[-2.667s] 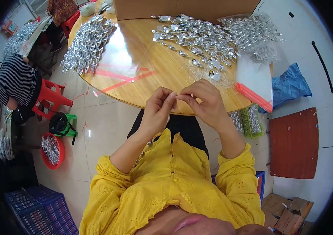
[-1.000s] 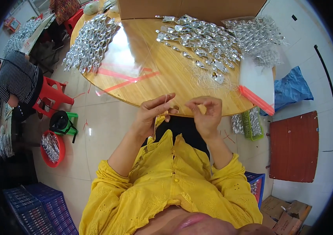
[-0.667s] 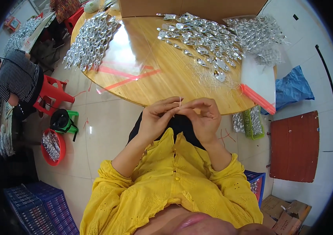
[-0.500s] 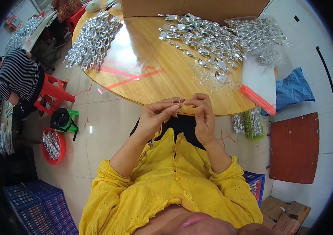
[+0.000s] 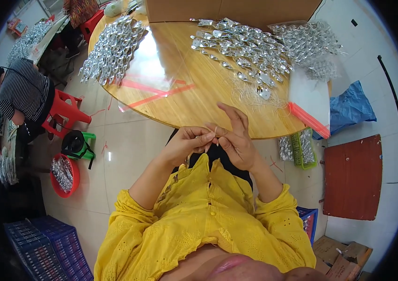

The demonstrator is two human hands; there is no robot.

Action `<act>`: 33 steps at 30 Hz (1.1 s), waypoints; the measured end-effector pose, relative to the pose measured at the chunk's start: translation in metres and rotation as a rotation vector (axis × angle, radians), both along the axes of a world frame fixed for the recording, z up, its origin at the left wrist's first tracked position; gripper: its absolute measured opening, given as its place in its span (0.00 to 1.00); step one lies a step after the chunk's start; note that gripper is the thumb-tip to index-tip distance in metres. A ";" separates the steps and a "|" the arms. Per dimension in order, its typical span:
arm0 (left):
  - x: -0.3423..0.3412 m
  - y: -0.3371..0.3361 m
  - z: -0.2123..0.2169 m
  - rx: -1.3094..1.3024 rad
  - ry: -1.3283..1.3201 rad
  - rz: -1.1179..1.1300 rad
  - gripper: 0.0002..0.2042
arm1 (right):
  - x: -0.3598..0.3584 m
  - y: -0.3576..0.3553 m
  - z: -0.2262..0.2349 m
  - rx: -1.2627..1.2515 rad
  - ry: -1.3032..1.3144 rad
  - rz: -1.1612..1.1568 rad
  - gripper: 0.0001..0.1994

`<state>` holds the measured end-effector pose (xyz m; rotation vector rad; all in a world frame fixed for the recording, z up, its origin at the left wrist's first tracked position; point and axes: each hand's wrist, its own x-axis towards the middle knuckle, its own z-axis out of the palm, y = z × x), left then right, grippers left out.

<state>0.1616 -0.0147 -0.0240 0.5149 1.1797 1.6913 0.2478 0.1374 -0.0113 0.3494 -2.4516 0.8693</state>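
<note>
My left hand (image 5: 187, 146) and my right hand (image 5: 239, 149) meet just off the table's near edge. Between their fingertips is a short, thin pale string (image 5: 215, 132), partly covered by the fingers. The left thumb and forefinger pinch it. From the other side, the right thumb and forefinger close on it, while other right fingers stretch up and away. On the table beyond lies a loose tangle of similar pale strings (image 5: 255, 96), beside twisted silver strips (image 5: 241, 49) spread in rows.
The round wooden table (image 5: 194, 105) also bears another silver pile (image 5: 112, 49), pink ribbons (image 5: 309, 119) and a large cardboard box (image 5: 236, 10). A green basket (image 5: 305, 152) stands below its right side. At left, a person in stripes (image 5: 23, 89) sits on a red stool (image 5: 63, 110).
My hands have come together and slightly lower. The right fingers have moved left onto the string, and the other right fingers have lifted and spread.
</note>
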 end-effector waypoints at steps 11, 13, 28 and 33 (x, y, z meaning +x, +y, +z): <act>0.008 0.001 -0.003 -0.032 -0.242 0.040 0.10 | -0.001 0.004 0.001 0.016 0.087 0.009 0.05; 0.009 0.000 -0.001 -0.029 -0.221 0.115 0.11 | 0.002 0.006 -0.002 -0.177 0.040 -0.038 0.04; 0.003 -0.013 -0.029 0.537 -0.446 -0.094 0.07 | 0.003 -0.010 -0.027 -1.981 -0.183 0.497 0.06; -0.007 -0.025 -0.025 0.494 -0.561 -0.076 0.07 | 0.003 -0.003 -0.014 -1.986 -0.107 0.430 0.05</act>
